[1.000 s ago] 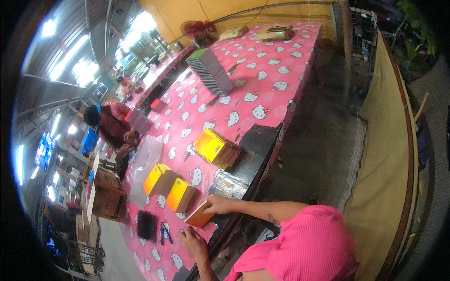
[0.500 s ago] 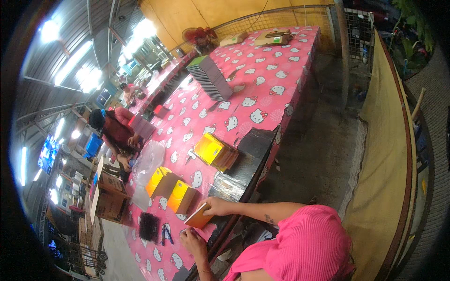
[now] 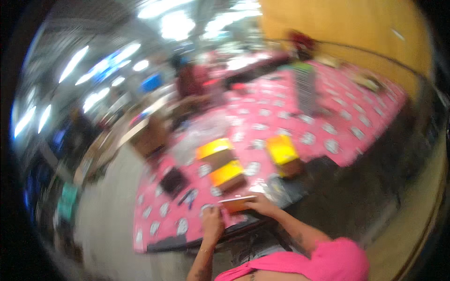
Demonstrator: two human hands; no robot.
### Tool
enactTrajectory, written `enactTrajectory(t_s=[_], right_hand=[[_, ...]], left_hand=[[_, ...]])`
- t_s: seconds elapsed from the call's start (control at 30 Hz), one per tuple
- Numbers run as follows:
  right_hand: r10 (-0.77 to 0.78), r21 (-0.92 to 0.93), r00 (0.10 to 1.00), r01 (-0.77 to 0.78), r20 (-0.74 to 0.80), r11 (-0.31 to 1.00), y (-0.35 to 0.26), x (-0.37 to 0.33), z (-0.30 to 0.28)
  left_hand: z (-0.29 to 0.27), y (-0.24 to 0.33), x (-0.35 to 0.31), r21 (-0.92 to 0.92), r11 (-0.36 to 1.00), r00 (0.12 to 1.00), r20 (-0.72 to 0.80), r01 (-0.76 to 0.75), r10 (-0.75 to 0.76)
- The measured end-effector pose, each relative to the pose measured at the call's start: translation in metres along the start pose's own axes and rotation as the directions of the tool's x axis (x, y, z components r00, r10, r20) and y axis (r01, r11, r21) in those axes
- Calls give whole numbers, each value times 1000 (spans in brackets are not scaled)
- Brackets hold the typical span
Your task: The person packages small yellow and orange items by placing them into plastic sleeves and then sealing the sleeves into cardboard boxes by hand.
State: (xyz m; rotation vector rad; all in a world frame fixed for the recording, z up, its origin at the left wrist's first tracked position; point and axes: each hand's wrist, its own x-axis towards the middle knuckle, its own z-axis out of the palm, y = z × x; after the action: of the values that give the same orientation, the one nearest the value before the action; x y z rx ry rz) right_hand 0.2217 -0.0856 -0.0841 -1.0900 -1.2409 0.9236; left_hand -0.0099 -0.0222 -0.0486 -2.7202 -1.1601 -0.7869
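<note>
My right hand (image 3: 261, 204) grips the right end of a thin orange-covered notebook (image 3: 236, 204), held tilted with its pale edge upward over the near table edge. Just left of it is my left hand (image 3: 213, 222), its fingers curled closed; blur hides whatever they may hold. Beyond the notebook stand two yellow-topped stacks of notebooks, one nearer (image 3: 227, 175) and one behind it (image 3: 214, 149). A third yellow stack (image 3: 283, 152) sits farther right. To the left lie a dark, bristly-looking block (image 3: 173, 181) and slim dark blue pen-like tools (image 3: 188, 199).
The table has a pink patterned cover (image 3: 262, 126). Clear plastic wrap (image 3: 201, 136) lies near an open cardboard box (image 3: 147, 133) at the left. A tall stack (image 3: 305, 89) stands farther back. Across the table, a blurred co-worker (image 3: 187, 82) reaches toward the table.
The view has swung left, shifting the scene rightward and blurring it. The notebook has turned so its edge faces up, still in my right hand. My left hand stays close beside it.
</note>
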Motion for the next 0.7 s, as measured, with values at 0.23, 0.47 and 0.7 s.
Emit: enactTrajectory(t_s=[0.23,0.47,0.7], right_hand=[[134,63,985,-128,-107,990,-20,-15,-21],[71,86,997,-67,-42,994,-9,-10,-19],[153,146,987,-144,-49,979,-20,-10,-16]], left_hand=[[27,5,10,-93,993,996,-47,75,-80],[-9,17,16,-323,914,961,-47,245,-274],[-10,23,12,-529,832,965,-86,168,-250]])
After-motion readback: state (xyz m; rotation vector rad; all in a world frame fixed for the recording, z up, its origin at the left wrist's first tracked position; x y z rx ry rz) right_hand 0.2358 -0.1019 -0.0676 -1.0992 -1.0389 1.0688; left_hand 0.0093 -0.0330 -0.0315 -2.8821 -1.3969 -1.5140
